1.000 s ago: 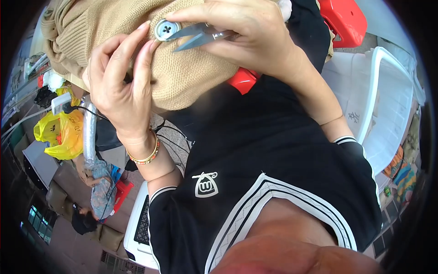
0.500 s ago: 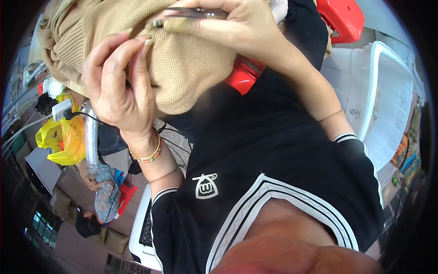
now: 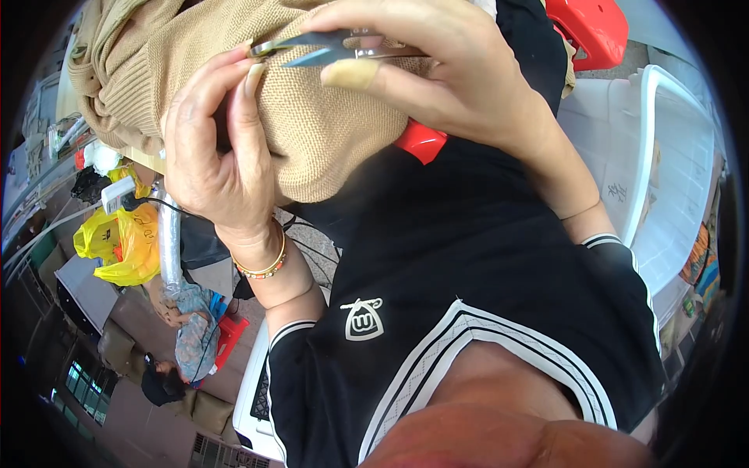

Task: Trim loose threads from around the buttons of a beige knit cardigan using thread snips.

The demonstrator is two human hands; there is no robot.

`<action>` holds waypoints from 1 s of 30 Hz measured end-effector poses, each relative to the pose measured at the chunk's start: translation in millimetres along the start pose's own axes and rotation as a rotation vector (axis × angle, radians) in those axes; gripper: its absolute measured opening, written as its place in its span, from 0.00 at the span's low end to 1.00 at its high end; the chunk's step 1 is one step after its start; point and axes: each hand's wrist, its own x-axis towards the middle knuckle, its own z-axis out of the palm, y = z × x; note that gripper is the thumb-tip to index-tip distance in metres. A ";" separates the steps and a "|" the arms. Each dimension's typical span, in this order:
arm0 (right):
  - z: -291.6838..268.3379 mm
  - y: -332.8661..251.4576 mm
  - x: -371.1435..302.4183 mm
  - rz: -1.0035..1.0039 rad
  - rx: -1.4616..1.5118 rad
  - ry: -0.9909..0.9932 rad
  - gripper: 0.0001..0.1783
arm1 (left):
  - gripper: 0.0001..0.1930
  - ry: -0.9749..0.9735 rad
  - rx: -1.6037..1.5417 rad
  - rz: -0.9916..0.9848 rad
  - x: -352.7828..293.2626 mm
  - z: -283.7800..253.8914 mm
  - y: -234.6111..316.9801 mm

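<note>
A tan knit garment is bunched in front of me, its ribbed part at the far left. My right hand grips thread snips above the knit, blades spread apart and pointing left. A tan cover wraps my right thumb's tip. My left hand is closed in a pinch at the garment's surface, its fingertips right by the tip of the snips. What lies between those fingertips is too small to make out.
To the right stands a large white plastic tub, with a red plastic stool beyond it. On the left are a yellow plastic bag, a white power adapter with cables and a person in patterned clothing.
The snips have turned and their blades now show spread apart, close to my left fingertips. My right hand has shifted lower and right; my left hand has moved slightly right.
</note>
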 end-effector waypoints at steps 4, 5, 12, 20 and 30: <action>0.4 -13.2 1.2 0.064 -0.124 -0.044 0.17 | 0.06 0.029 -0.048 -0.043 -0.6 -0.5 -1.7; 3.7 -15.1 -0.1 0.115 -0.122 -0.048 0.15 | 0.06 0.029 -0.046 -0.039 -0.8 -0.3 -1.9; 5.4 -14.7 3.6 0.076 -0.249 0.015 0.13 | 0.08 -0.003 0.107 0.079 1.9 -4.6 1.2; 0.3 -21.0 8.3 0.135 -0.123 -0.017 0.13 | 0.10 0.010 0.162 0.221 0.0 -4.8 5.0; 20.3 0.4 -1.3 0.168 0.355 0.093 0.15 | 0.11 0.185 -0.216 -0.169 -16.2 -17.7 2.8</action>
